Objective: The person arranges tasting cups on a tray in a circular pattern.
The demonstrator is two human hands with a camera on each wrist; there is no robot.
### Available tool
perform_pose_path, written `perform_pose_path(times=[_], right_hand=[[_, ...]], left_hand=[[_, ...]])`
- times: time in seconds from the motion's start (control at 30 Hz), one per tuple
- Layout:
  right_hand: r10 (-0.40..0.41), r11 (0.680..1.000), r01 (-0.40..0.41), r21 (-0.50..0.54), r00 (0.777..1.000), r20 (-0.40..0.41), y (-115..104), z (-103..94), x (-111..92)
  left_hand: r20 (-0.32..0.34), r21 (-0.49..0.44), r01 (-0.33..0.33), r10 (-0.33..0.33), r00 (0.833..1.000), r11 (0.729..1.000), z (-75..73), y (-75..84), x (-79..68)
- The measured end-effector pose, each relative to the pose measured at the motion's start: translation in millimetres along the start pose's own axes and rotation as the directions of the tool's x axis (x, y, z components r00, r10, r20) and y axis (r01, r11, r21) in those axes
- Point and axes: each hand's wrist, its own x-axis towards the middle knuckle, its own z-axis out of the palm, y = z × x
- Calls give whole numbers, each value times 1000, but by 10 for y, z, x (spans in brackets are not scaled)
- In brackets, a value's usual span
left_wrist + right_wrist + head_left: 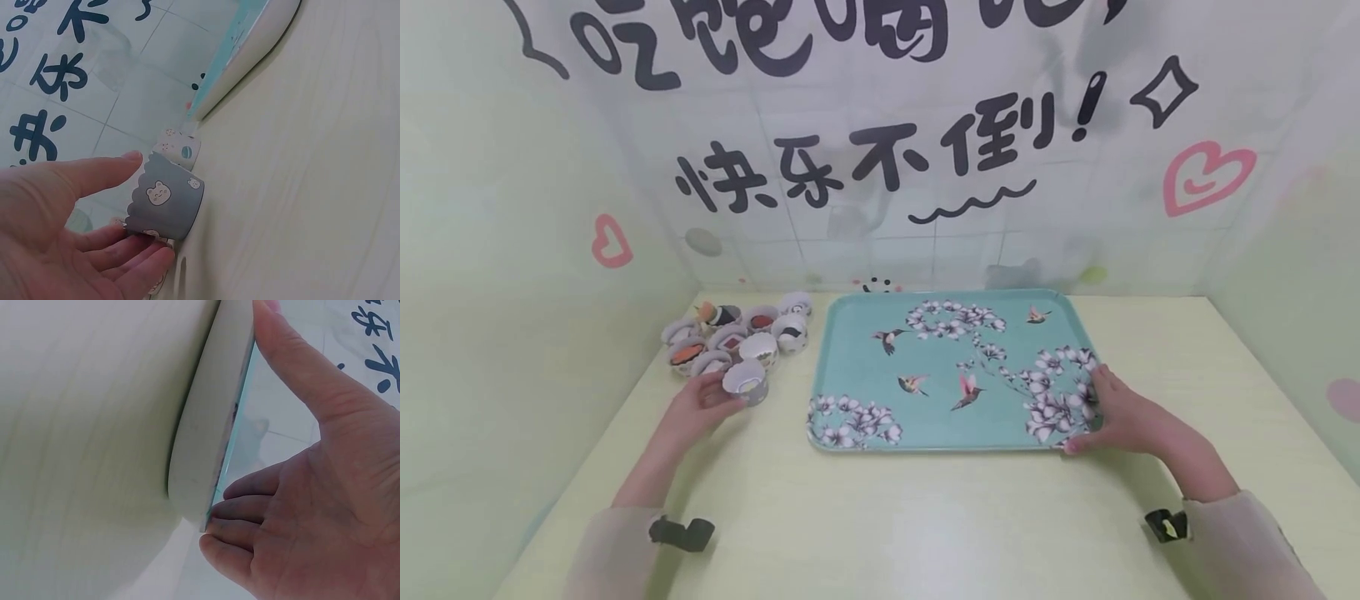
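Observation:
A grey scalloped paper baking cup (167, 197) with white bear faces stands at the front of a cluster of similar cups. My left hand (702, 406) is beside it, thumb and fingers spread around its near side, fingertips right at its wall. In the head view, a pale piece lies inside this cup (747, 385). A turquoise tray (865, 358) printed with blossoms and hummingbirds lies flat on the table. My right hand (1131, 421) touches its front right corner, thumb at the front rim and extended fingers along the right rim (234, 434).
Behind the left hand, several paper cups hold small food-like pieces, among them an orange-topped cup (687, 356) and a dark red one (762, 320). The pale table (917, 517) meets a printed back wall (880, 250). Side walls (490, 333) rise at both ends.

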Motion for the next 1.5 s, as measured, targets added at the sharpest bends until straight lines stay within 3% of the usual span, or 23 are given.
perform_pose_path(times=[0.27,0.47,0.63,0.83,1.0,1.5], right_hand=[[-16,1000,16,-10,1000,10,-26,-14,37],[-10,1000,10,-7,1000,9,-6,-11,42],[-4,1000,4,9,1000,17,-18,-34,31],[-25,1000,25,12,1000,11,-23,-21,14],[-28,1000,28,-3,999,19,-6,-57,19],[-28,999,29,-23,999,16,-37,-70,3]], left_hand=[[18,6,48,-48,999,999,96,2,-53],[17,23,10,-10,1000,1000,196,91,45],[-31,68,-25,27,999,997,266,186,147],[-106,205,-12,34,994,979,338,229,173],[-125,205,11,15,992,979,370,311,170],[-69,232,-44,62,996,972,433,649,219]])
